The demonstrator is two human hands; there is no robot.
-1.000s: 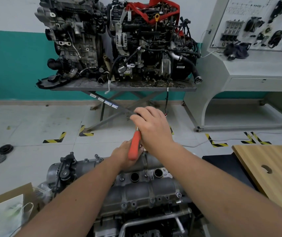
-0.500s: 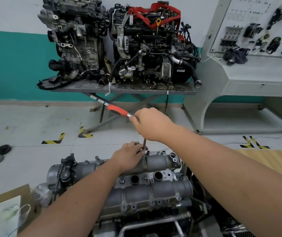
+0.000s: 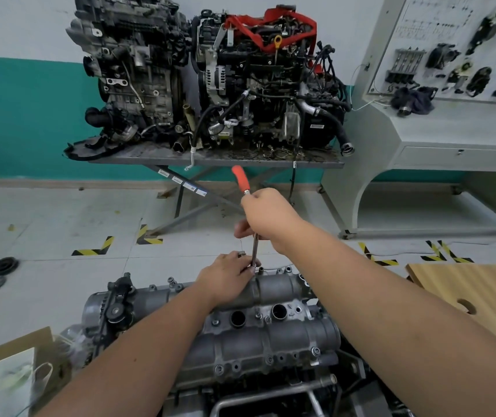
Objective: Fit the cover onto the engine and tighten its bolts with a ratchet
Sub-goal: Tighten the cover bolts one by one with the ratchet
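A grey cast-metal cover (image 3: pixel 258 335) lies on top of the engine in front of me, with bolts along its edges. My right hand (image 3: pixel 268 218) grips the head of a ratchet whose red handle (image 3: pixel 240 179) points up and away. A thin extension bar (image 3: pixel 254 251) runs down from the ratchet to the cover's far edge. My left hand (image 3: pixel 228 278) rests on the far side of the cover, its fingers pinching the lower end of the bar. The bolt under the bar is hidden by my left fingers.
Two dirty engines (image 3: pixel 210 79) stand on a metal scissor table (image 3: pixel 216 161) ahead. A grey training console (image 3: pixel 451 121) is at the right, a wooden board (image 3: pixel 475 293) at the near right. A cardboard box (image 3: pixel 15 362) sits at the near left. Black round parts (image 3: pixel 3 266) lie on the floor.
The ratchet's red handle swung from hanging near me, round to the left, and now points up and away. My left hand stayed at the bar's lower end.
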